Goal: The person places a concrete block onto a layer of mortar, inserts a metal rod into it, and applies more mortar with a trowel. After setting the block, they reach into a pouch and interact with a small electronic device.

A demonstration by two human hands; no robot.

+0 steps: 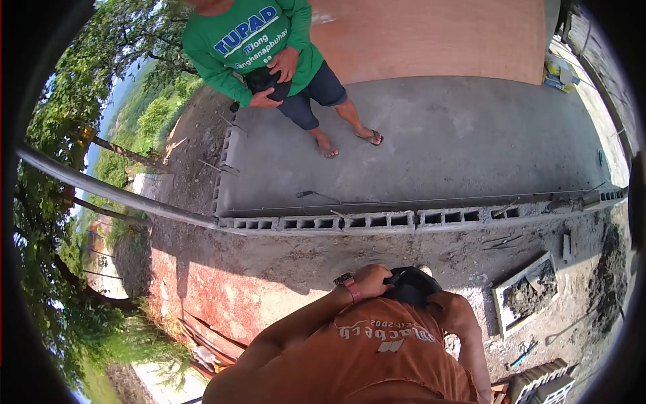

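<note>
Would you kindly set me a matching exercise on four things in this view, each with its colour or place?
1 co-worker's shirt
2 wristband
3 hollow blocks
4 black item

a red
b gripped by the left hand
c green
d in a row along the slab edge

Pairs: 1-c, 2-a, 3-d, 4-b

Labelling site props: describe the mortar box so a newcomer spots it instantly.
Find the row of hollow blocks edging the concrete slab. On the dirt on its near side, toward the right end, lies the mortar box: a shallow rectangular tray with a pale rim around dark mix. The dark heap to its right has no frame.
</note>
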